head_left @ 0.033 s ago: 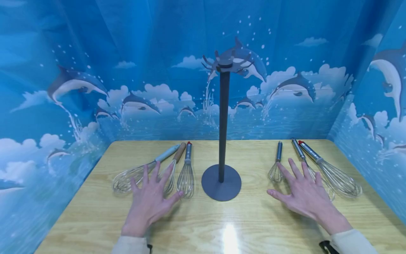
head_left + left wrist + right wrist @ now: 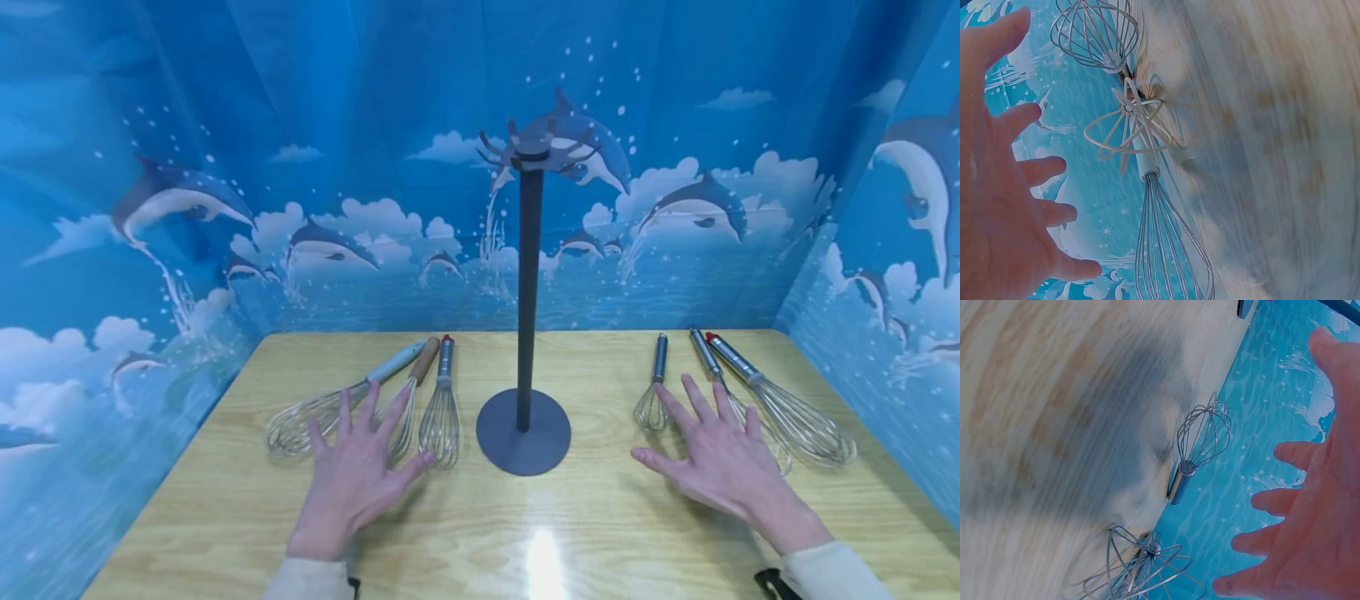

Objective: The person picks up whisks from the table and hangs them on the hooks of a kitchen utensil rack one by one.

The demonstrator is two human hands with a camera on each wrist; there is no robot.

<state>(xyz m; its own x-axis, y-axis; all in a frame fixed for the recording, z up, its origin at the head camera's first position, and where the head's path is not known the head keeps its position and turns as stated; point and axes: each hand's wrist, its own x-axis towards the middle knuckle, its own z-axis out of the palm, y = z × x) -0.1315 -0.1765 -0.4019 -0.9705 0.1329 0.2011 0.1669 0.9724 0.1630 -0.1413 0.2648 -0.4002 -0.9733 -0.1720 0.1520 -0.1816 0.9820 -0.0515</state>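
Observation:
My left hand [image 2: 352, 479] hovers palm down with fingers spread, holding nothing. Beyond it lie a whisk with a light blue handle [image 2: 395, 363], a whisk with a brown handle [image 2: 426, 360] and a red-tipped metal whisk [image 2: 446, 367]; the hand overlaps the first two in the head view. My right hand [image 2: 723, 467], also spread and bare, is above the table near a small whisk [image 2: 660, 358], a thin metal-handled whisk [image 2: 705, 352] it partly hides, and a large red-tipped whisk [image 2: 802, 417]. Both wrist views show a gap between fingers and whisks.
A black stand [image 2: 528, 292] with a round base and a ring of hooks on top rises mid-table between the two groups of whisks. The wooden table [image 2: 480, 533] ends at a blue dolphin-print curtain [image 2: 375, 275] behind and at the sides.

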